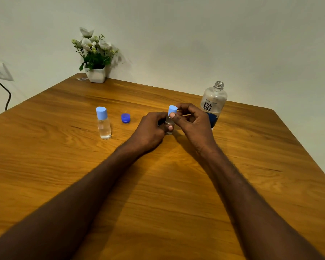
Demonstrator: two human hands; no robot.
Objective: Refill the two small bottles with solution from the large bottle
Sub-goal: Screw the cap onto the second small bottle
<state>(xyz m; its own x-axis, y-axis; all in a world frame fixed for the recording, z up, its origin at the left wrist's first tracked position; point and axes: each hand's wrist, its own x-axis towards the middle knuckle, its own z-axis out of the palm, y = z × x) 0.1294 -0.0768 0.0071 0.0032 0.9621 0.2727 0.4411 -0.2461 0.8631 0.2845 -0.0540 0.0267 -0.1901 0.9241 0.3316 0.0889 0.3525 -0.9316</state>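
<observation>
A small clear bottle (168, 122) stands on the wooden table (64, 166) between my hands. My left hand (148, 132) grips its body. My right hand (191, 122) pinches its light blue cap (172, 110) with thumb and fingers. A second small clear bottle (103, 123) with a light blue cap stands upright to the left, holding clear liquid. The large clear bottle (213, 104), labelled "renu", stands uncapped behind my right hand. Its dark blue cap (125, 118) lies open side up on the table between the two small bottles.
A white pot of artificial flowers (95, 57) sits at the table's far left corner by the wall. A wall socket with a black cable (2, 81) is at the far left. The table's edge runs close behind the large bottle.
</observation>
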